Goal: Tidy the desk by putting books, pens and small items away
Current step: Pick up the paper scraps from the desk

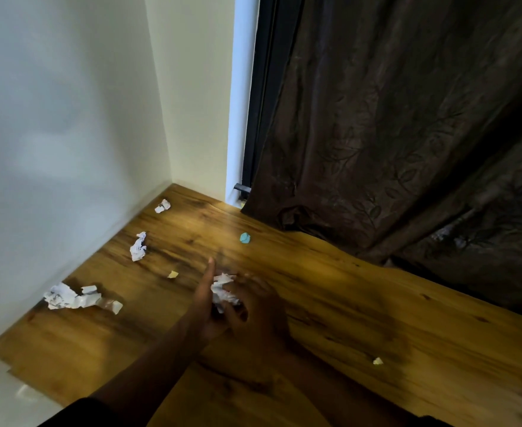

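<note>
- Both hands meet over mid tabletop (330,303), w/ a crumpled white paper wad (222,292) between them.
- Left hand (205,306): one finger stretched straight toward far side, palm against the wad.
- Right hand (258,303): motion-blurred; seems curled round the wad from the right, grip not certain.
- Other scraps on wood, all apart from hands: long crumpled paper (74,298) near left by wall; twisted white piece (138,246) farther; small wad (162,206) in far left corner.
- Teal ball (245,238) far, near brown curtain (392,134).
- Yellow scrap (172,274) just left of hands; pale scrap (377,361) near right.
</note>
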